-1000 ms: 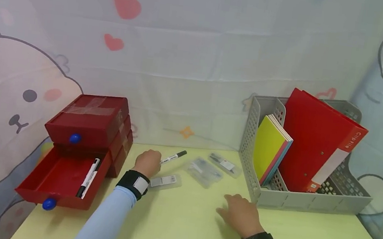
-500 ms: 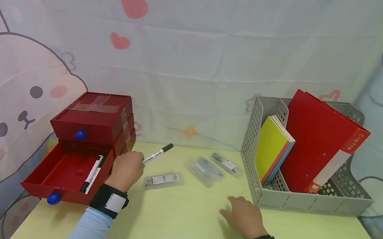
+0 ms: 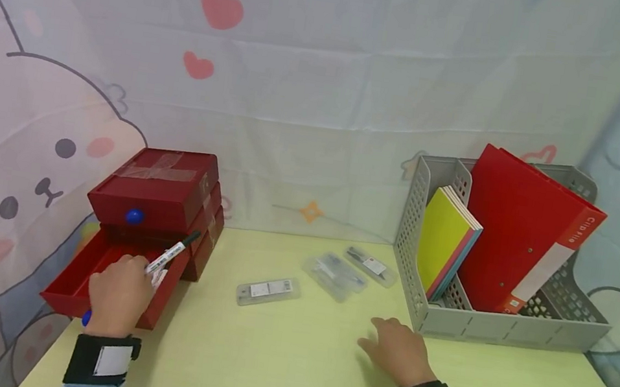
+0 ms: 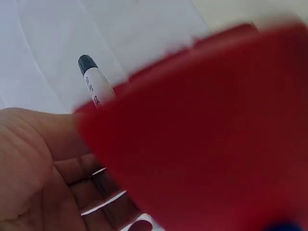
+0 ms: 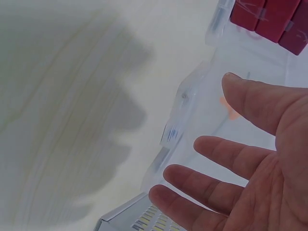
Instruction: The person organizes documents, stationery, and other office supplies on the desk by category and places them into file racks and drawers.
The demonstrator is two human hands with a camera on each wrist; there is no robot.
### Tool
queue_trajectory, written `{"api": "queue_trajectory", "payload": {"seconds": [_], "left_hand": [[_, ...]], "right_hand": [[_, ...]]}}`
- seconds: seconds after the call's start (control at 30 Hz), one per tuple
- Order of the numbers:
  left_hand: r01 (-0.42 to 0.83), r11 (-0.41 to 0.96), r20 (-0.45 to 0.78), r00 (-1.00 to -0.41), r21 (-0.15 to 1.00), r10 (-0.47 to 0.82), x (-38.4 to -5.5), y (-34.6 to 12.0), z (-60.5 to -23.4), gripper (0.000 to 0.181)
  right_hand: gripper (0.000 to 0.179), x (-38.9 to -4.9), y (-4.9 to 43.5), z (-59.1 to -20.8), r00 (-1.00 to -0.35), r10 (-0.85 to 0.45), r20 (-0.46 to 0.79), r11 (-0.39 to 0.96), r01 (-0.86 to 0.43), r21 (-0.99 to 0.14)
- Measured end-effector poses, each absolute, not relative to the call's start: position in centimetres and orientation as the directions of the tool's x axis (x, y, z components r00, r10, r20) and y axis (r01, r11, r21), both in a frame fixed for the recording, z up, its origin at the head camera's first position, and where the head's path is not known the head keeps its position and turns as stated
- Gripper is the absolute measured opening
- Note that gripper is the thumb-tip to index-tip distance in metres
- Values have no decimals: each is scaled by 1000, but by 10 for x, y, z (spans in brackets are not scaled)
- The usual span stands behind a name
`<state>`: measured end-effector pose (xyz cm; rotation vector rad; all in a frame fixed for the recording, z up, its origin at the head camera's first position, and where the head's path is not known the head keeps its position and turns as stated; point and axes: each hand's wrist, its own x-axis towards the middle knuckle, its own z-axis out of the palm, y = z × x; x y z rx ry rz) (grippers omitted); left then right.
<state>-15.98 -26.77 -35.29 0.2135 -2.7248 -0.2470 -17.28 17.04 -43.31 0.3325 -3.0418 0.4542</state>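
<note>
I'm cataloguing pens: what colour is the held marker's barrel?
The marker's barrel is white with dark lettering, clearest in the left wrist view.

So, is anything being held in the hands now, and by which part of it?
The left hand holds a marker, near the end opposite its dark cap; the exact grip is hidden. The right hand holds nothing.

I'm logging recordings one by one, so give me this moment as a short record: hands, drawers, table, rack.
Left hand: holds a marker, dark cap outward, at the open drawer
Right hand: near the rack, fingers apart, holding nothing
Drawers: red stack; top drawer shut, open drawer below it
Table: clear plastic cases
Rack: grey; holds notebooks and a leaning red file
Unclear: open drawer's contents, mostly hidden by left hand
</note>
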Motion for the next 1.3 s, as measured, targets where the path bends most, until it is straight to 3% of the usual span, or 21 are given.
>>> {"api": "queue_trajectory", "payload": {"seconds": [0.13, 0.27, 0.43, 0.63, 0.8, 1.0, 1.17, 1.3], "left_hand": [[-259, 948, 325, -894, 184, -307, -150, -289, -353, 35], [-320, 932, 318, -878, 169, -359, -151, -299, -354, 41], [-337, 927, 280, -885, 165, -372, -160, -302, -357, 45], [-331, 934, 85, -935, 136, -343, -171, -307, -361, 47], [-311, 932, -8, -949, 188, -315, -173, -309, -363, 43], [-301, 916, 141, -928, 265, -346, -162, -307, -368, 39], [-349, 885, 314, -841, 309, -442, -145, -306, -373, 47], [-410, 843, 315, -796, 348, -517, -132, -309, -377, 56]], "right_hand": [[48, -174, 170, -434, -977, -199, 71, 935, -211, -285], [48, -174, 169, -434, -979, -198, 56, 934, -206, -293], [48, -174, 170, -434, -979, -197, 51, 935, -203, -292], [47, -172, 170, -433, -981, -190, 46, 936, -195, -294], [47, -172, 171, -433, -982, -185, 44, 934, -190, -302], [48, -172, 171, -433, -984, -179, 24, 932, -177, -316], [47, -173, 172, -434, -984, -176, 32, 932, -177, -315], [47, -173, 173, -434, -984, -174, 31, 932, -175, -316]]}}
